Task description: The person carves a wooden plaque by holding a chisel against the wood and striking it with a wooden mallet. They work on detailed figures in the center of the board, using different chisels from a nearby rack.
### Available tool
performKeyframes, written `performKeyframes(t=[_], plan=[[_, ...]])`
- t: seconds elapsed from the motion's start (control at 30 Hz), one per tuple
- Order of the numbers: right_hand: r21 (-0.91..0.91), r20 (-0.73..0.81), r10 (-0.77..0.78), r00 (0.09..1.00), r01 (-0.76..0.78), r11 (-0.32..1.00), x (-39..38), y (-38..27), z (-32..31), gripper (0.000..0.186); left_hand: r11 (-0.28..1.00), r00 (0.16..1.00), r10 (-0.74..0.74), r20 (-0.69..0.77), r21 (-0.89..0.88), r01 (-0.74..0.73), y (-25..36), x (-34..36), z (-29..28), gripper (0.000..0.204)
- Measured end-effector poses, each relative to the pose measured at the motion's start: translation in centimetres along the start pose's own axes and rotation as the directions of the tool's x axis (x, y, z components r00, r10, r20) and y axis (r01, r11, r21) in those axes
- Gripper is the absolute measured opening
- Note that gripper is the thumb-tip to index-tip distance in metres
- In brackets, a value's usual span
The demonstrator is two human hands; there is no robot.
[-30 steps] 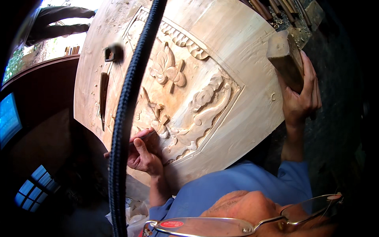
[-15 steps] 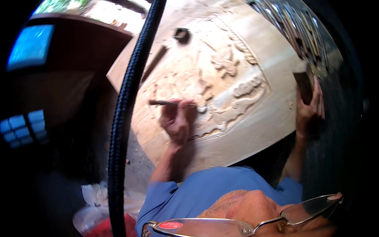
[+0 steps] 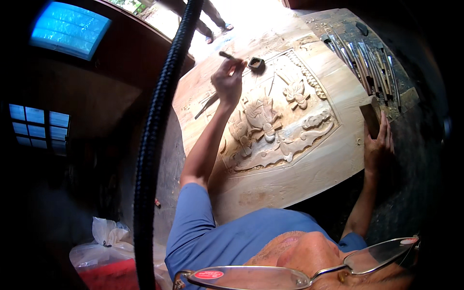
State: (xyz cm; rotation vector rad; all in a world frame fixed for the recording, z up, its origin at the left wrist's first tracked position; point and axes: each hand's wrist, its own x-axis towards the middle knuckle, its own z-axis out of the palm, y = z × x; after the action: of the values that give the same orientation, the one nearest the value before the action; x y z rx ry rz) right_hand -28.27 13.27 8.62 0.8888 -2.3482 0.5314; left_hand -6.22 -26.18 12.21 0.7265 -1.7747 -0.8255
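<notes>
My left hand (image 3: 228, 83) is raised over the far part of a pale carved wooden panel (image 3: 309, 179), close beside a small dark square pot (image 3: 256, 65). Its fingers are closed round a slim carving chisel (image 3: 226, 55), whose dark end sticks out beyond them; the working tip is hard to make out. At the panel's right edge, my right hand (image 3: 379, 147) grips a wooden block (image 3: 371, 117). Between the hands lies the relief (image 3: 263, 116) of figures and scrolls. A dark, narrow stick-like tool (image 3: 207, 105) rests on the panel below my left hand.
Several chisels (image 3: 367, 67) lie in a row at the far right, with wood chips and a dark lump (image 3: 361, 28) near them. A black braided cord (image 3: 162, 121) crosses the view. A person's legs (image 3: 215, 21) stand beyond the panel. Plastic bags (image 3: 108, 237) sit at lower left.
My left hand has gone from the near left of the relief to the far side by the dark pot, chisel still held. My right hand keeps the block. The view has shifted.
</notes>
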Motion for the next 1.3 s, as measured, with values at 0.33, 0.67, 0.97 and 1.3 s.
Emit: performKeyframes(t=[0.33,0.67,0.97,1.3], plan=[[0.077,0.042,-0.035,0.999,0.031,0.996,-1.2,1.7,-2.0,0.073,0.851,0.984,0.16,0.072,0.496,-0.175,-5.6,-0.3,5.3,0.015],[0.604,-0.455,0.019,0.891,0.292,0.742,14.8,-13.7,-14.7,0.046,0.946,0.997,0.03,0.065,-0.323,-0.007,-2.3,2.7,1.0,0.01],[0.693,0.713,0.124,0.69,-0.666,-0.275,-3.1,-1.9,-8.6,0.042,0.801,0.915,-0.395,0.083,-0.456,0.388,0.2,-5.8,-11.9,0.015],[0.53,0.822,0.15,0.55,-0.64,-0.556,-9.0,-2.2,-6.6,0.049,0.709,0.894,-0.416,0.167,-0.556,0.434,-1.5,-11.3,-13.9,0.019]])
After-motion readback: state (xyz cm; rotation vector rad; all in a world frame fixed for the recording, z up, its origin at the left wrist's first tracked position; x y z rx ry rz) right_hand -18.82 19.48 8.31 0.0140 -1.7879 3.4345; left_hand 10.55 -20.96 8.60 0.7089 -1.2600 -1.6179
